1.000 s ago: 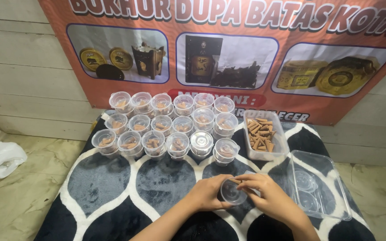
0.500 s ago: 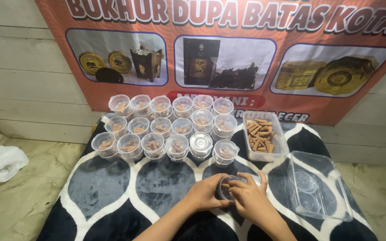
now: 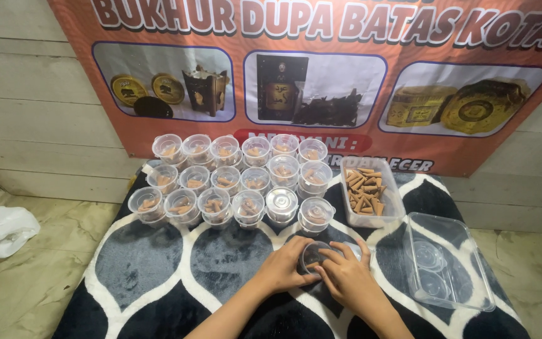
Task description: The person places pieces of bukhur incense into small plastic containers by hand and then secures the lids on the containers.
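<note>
While both hands clasp one small cup (image 3: 313,256) on the rug (image 3: 152,263), left hand (image 3: 288,267) grip clamped on its side, right hand (image 3: 346,279) fingers closed over the rim, filled cups (image 3: 233,179) far behind.

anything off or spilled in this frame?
No spill or damage shows. One cup in the front row looks silvery and opaque on top, while its neighbours show brown pieces through clear tops. A crumpled white bag lies on the floor left of the mat. Both hands, left and right, close around a small cup.

Even, soft light from above, sharp focus, faint glare on cup lids (image 3: 281,199), slight wide-angle bend at edges.
</note>
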